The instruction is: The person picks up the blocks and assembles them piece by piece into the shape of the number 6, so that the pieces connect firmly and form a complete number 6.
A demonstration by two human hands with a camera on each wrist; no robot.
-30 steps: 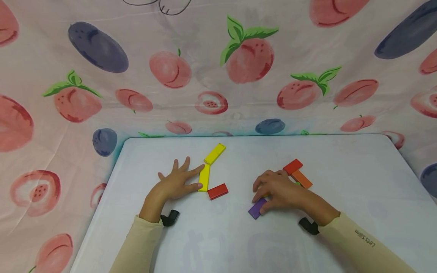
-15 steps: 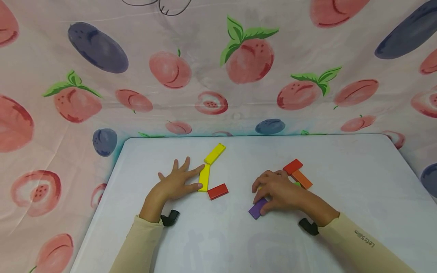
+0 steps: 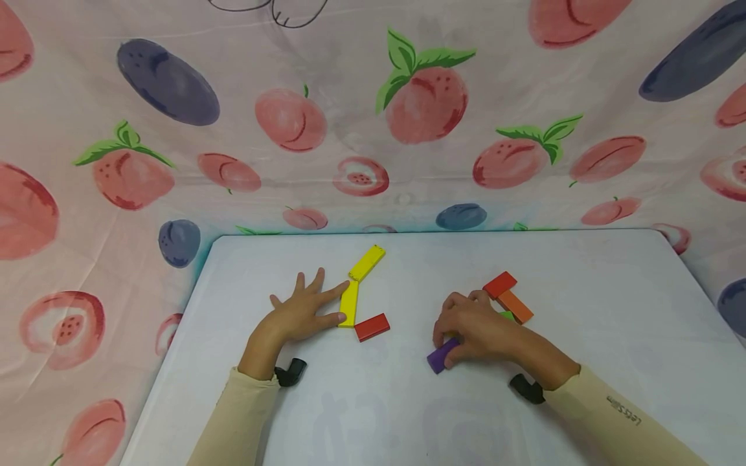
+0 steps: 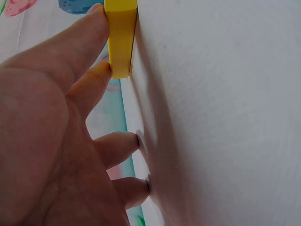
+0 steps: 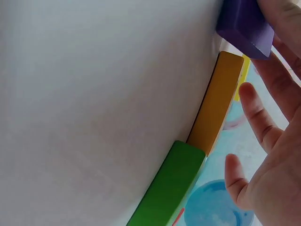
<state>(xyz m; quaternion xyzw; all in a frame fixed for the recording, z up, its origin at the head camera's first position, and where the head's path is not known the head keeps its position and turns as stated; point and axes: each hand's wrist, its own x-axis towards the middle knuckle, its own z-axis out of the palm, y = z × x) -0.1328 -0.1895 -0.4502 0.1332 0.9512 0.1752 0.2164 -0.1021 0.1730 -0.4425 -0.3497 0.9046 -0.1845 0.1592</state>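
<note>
My left hand [image 3: 300, 314] lies spread on the white table, thumb and index fingertip against the long side of a yellow block [image 3: 348, 304]. That block meets a second yellow block [image 3: 367, 262] at its far end and a red block [image 3: 372, 327] at its near end. My right hand [image 3: 480, 327] pinches a purple block [image 3: 443, 355] between thumb and fingers; it looks tilted in the right wrist view. Below it in that view, a darker yellow block [image 5: 216, 101] and a green block [image 5: 169, 186] lie end to end. The head view hides most of these two under the right hand.
Beyond my right hand, an orange block [image 3: 515, 306] and another red block [image 3: 500, 284] touch at an angle. A fruit-patterned cloth [image 3: 361, 116] hangs behind the table [image 3: 612, 310], whose far edge runs along it. Each wrist wears a black camera mount [image 3: 291, 372].
The purple block has shifted slightly right and tilted in the right hand, whose fingers have drawn in closer around it. The left hand and its blocks stay put.
</note>
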